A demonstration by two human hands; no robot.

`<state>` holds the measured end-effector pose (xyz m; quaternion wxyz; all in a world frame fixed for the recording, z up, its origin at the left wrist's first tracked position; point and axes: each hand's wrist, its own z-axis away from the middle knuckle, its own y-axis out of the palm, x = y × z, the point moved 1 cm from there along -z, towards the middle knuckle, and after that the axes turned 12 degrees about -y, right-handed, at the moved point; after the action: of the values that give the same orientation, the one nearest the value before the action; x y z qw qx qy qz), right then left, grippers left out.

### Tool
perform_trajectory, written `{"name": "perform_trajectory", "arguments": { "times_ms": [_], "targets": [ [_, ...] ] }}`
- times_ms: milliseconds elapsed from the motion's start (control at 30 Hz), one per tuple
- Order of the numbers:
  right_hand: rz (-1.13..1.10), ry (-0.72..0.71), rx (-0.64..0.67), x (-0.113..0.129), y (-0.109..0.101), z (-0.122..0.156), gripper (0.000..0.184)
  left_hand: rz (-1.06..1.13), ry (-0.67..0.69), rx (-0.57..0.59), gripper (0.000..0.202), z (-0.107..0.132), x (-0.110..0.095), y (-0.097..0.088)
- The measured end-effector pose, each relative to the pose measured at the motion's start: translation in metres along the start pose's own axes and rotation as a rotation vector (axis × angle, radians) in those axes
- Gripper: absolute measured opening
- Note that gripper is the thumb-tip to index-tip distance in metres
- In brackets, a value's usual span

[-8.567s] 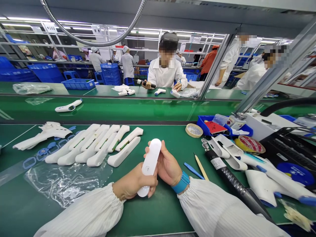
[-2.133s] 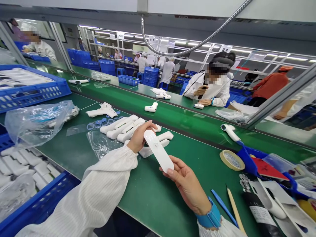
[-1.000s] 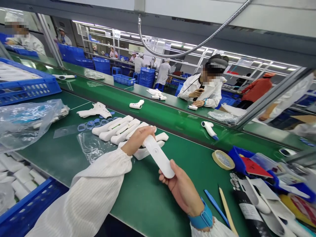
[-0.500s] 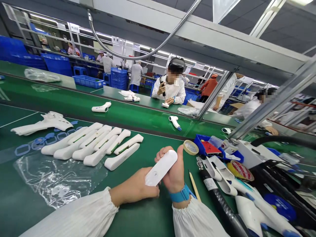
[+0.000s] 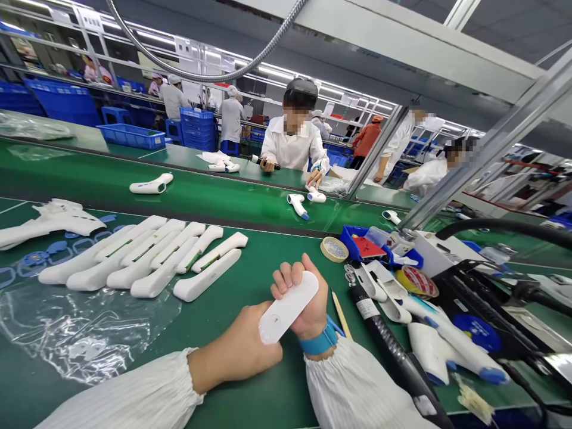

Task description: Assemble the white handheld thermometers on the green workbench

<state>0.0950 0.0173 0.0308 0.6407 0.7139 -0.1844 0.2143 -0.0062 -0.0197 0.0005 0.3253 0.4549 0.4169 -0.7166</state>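
An elongated white plastic casing with rounded ends (image 5: 289, 307) is held tilted between both hands, its smooth flat face toward me. My left hand (image 5: 236, 345) grips its lower left end. My right hand (image 5: 310, 301), with a blue wrist strap, is curled round its upper right part from behind, the fingertips at the far edge. What lies behind the casing is hidden. Left of the hands, several white casing halves (image 5: 208, 277) lie in a slanted row, some with green strips showing inside. A crumpled clear plastic bag (image 5: 93, 333) lies before them.
At right are a tape roll (image 5: 334, 249), a blue bin (image 5: 355, 238), a pointed yellow stick (image 5: 341, 313), a black cylindrical tool (image 5: 379, 333) and white gun-shaped housings (image 5: 429, 351). Beyond runs a green belt (image 5: 223, 199) carrying gun-shaped devices. A co-worker (image 5: 292, 140) sits opposite.
My view has shifted, so most things appear further left. The casing stays in both hands with a slightly changed tilt. The co-worker opposite has lowered a dark tool and reaches toward a belt device.
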Motion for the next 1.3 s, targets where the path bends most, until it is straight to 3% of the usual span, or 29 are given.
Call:
{"name": "perform_trajectory", "arguments": {
  "times_ms": [500,700,833,967,1167,1300],
  "targets": [
    [-0.063,0.154,0.027,-0.007,-0.007,-0.002,0.054,-0.002,0.019,0.063,0.022,-0.003,0.012,0.003],
    [-0.026,0.151,-0.108,-0.008,-0.011,-0.010,0.054,-0.095,-0.036,0.021,0.018,-0.003,0.004,-0.004],
    [-0.022,0.179,-0.165,-0.010,-0.014,-0.017,0.051,0.040,-0.146,0.137,0.014,0.000,-0.003,-0.014],
    [0.004,0.193,-0.154,-0.013,-0.013,-0.018,0.047,0.279,-0.245,0.250,0.036,-0.002,-0.007,-0.021],
    [0.114,0.228,-0.082,-0.020,-0.008,-0.010,0.047,0.412,-0.316,0.205,0.052,-0.006,-0.005,-0.018],
    [0.137,0.214,-0.052,-0.017,-0.005,-0.009,0.049,0.322,-0.287,0.167,0.041,-0.004,-0.006,-0.016]
  ]
}}
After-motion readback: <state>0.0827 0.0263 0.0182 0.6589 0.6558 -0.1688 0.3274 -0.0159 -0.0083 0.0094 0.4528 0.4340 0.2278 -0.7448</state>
